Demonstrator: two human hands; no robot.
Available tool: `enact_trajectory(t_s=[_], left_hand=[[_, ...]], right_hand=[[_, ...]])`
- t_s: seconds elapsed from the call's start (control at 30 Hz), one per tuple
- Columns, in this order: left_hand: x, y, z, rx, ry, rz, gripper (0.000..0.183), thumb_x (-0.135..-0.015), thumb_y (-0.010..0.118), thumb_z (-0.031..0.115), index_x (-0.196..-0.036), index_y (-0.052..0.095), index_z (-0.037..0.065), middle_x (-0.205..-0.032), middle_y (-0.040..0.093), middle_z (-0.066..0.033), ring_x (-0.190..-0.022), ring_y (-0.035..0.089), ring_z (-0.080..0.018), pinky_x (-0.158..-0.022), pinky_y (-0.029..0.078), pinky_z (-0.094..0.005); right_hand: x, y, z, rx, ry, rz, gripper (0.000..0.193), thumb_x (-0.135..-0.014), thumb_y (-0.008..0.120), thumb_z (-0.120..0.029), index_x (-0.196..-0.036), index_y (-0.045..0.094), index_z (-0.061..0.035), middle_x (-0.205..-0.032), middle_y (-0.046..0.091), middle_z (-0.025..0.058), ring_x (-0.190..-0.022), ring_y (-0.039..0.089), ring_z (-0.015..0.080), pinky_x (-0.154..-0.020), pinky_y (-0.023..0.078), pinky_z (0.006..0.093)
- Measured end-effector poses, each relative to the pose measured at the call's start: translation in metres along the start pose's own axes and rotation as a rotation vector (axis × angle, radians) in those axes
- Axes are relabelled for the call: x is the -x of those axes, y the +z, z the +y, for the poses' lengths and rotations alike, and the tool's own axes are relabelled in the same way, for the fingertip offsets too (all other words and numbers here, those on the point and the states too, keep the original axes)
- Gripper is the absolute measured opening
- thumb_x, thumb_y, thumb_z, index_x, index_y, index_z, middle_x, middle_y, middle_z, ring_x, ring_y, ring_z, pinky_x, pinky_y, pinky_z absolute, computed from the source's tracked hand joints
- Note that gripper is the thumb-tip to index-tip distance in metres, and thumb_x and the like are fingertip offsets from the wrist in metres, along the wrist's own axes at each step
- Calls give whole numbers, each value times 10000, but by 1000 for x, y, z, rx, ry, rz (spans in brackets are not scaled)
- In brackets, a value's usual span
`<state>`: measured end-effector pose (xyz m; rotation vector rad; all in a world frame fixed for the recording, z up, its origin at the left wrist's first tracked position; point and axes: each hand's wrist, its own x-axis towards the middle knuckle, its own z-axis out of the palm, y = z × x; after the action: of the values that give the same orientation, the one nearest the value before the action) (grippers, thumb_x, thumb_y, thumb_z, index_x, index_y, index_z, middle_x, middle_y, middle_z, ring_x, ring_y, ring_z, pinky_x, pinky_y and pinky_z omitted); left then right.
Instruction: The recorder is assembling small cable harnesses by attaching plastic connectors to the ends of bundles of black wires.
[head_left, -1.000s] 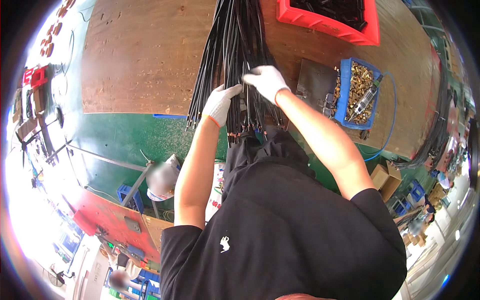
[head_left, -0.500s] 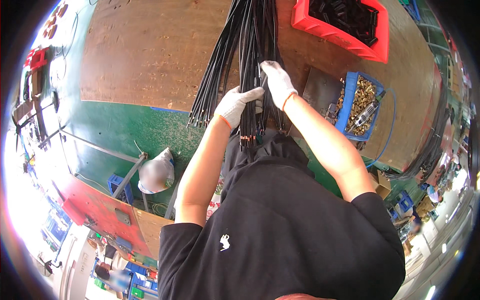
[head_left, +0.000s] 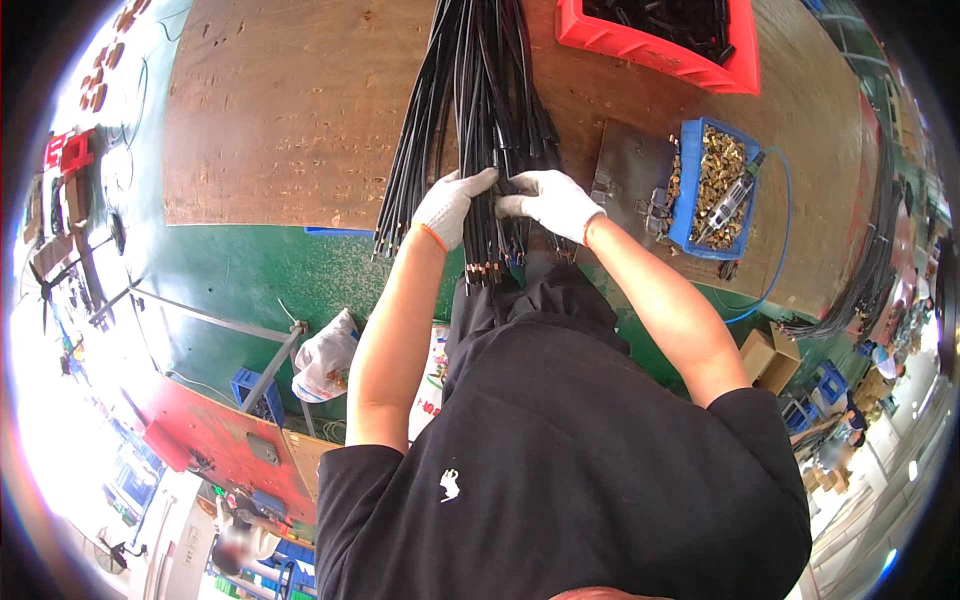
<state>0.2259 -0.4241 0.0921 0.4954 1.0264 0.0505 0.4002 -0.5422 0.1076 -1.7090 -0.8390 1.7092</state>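
Note:
A thick bundle of long black cables (head_left: 480,90) runs down from the top of the view over the table edge toward my lap. Copper-coloured tips show at several of the lower ends. My left hand (head_left: 447,209), in a white glove, is closed around the bundle's left side, thumb across the front. From the right, my right hand (head_left: 556,206), gloved too, has its thumb and fingers bent around cables in the middle of the bundle. Its fingertips lie partly among the cables. Dark sleeve-like pieces (head_left: 502,150) sit on some cables just above my hands.
A red bin (head_left: 660,52) of black tubular parts stands at the upper right of the wooden table (head_left: 280,120). Below it are a dark metal plate (head_left: 625,170) and a blue bin (head_left: 686,210) of brass fittings, with a hosed tool on top. A white sack (head_left: 325,362) lies lower left.
My right hand has come down from higher on the bundle to sit level with my left. My left hand stays on the cables. The view has shifted slightly.

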Motion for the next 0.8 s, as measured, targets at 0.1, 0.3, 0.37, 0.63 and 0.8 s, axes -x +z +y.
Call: enact_trajectory(t_s=[0.1, 0.3, 0.37, 0.63, 0.8], left_hand=[[-2, -5, 1, -51, -12, 5, 232, -967, 719, 154, -1138, 703, -1, -951, 754, -104, -745, 736, -206, -632, 630, -354], [7, 2, 7, -120, -28, 25, 227, -930, 745, 114, -1132, 700, 23, -962, 759, -94, -769, 744, -211, -648, 643, -396], [-1, -4, -3, -117, 33, 58, 235, -927, 752, 119, -1134, 696, 22, -970, 759, -93, -789, 746, -215, -694, 648, -397], [-7, 14, -23, -50, 120, 55, 217, -936, 742, 92, -1136, 702, 20, -985, 755, -77, -804, 740, -204, -736, 632, -374], [-7, 21, -26, -79, 144, 85, 216, -928, 742, 83, -1134, 709, 28, -999, 755, -73, -831, 736, -198, -752, 621, -375]], right_hand=[[17, 5, -6, 29, 79, 65, 517, -930, 777, -315, -1318, 701, 19, -1288, 743, 155, -1205, 684, 221, -1072, 489, 346], [45, 21, 32, 49, 21, 26, 546, -883, 777, -317, -1319, 689, 1, -1258, 742, 182, -1181, 699, 266, -1062, 506, 368], [65, 23, 28, 113, 41, -2, 525, -877, 777, -324, -1309, 702, -35, -1209, 756, 169, -1139, 712, 257, -1030, 526, 365], [105, 28, 37, 227, 46, -41, 564, -879, 794, -371, -1350, 692, -78, -1155, 761, 190, -1088, 727, 297, -992, 540, 379], [111, 31, 37, 183, 58, -48, 615, -867, 812, -366, -1368, 675, -37, -1162, 759, 194, -1085, 723, 267, -998, 535, 368]])
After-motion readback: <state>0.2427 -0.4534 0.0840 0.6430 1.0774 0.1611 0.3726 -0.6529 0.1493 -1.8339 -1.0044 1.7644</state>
